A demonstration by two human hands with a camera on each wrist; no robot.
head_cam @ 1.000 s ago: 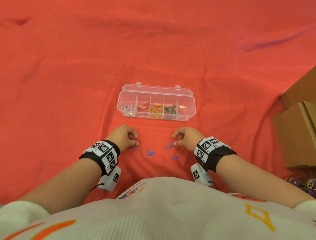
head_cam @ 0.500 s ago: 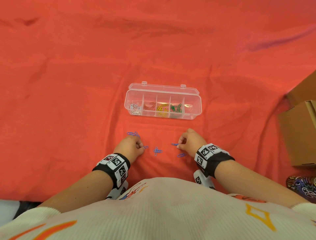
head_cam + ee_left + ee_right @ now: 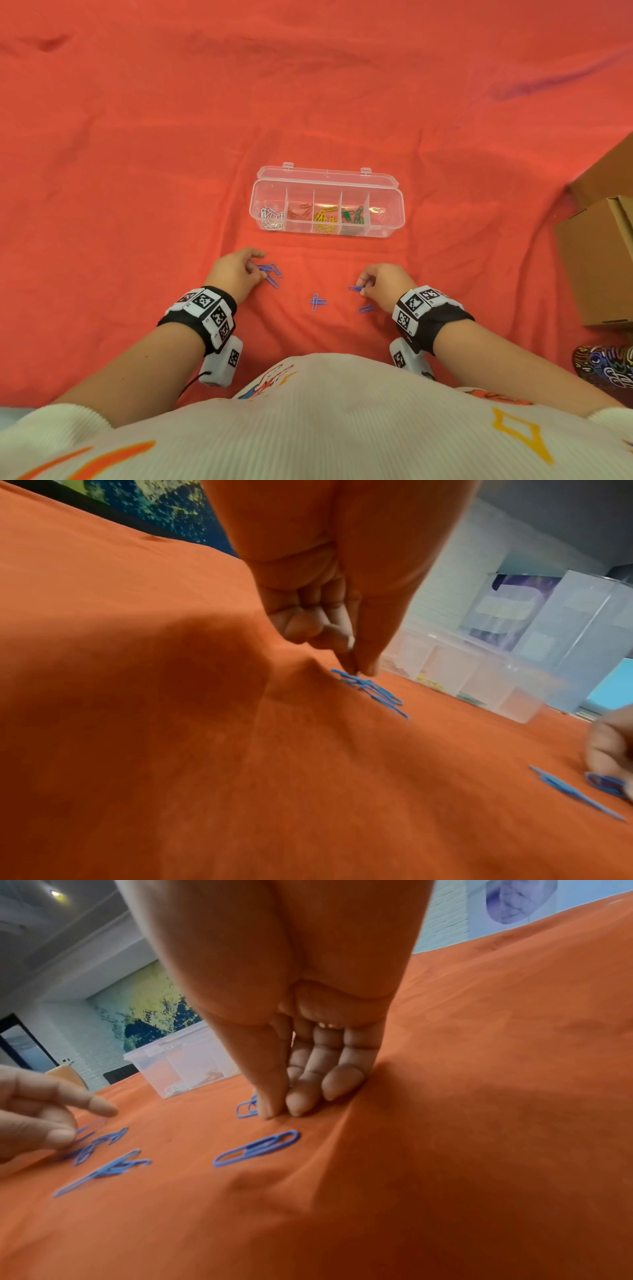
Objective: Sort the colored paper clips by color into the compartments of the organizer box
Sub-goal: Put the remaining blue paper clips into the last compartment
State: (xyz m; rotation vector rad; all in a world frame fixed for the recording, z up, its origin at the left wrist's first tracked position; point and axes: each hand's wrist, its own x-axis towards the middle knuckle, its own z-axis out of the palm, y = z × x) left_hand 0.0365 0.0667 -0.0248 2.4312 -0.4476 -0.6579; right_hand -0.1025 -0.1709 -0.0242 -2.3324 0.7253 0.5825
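The clear organizer box [image 3: 394, 205] lies open on the red cloth, holding white, red, yellow and green clips in separate compartments; its rightmost compartment looks empty. Several blue paper clips lie in front of it. My left hand [image 3: 257, 269] pinches one clip of a small blue cluster [image 3: 274, 274]; the left wrist view shows my left hand [image 3: 358, 670] with thumb and finger closed on the cluster [image 3: 377, 693]. My right hand [image 3: 362, 290] pinches a blue clip [image 3: 354, 288], also seen as the clip [image 3: 245, 1110] in the right wrist view. A crossed pair [image 3: 318, 302] and a single clip [image 3: 365, 309] lie loose between the hands.
Cardboard boxes [image 3: 596, 260] stand at the right edge of the cloth, with a patterned object [image 3: 606, 366] below them. Bare red cloth [image 3: 137, 171] stretches to the left and beyond the organizer.
My left hand has moved forward and left from a lone clip to the blue cluster. My right hand has stayed on its blue clip.
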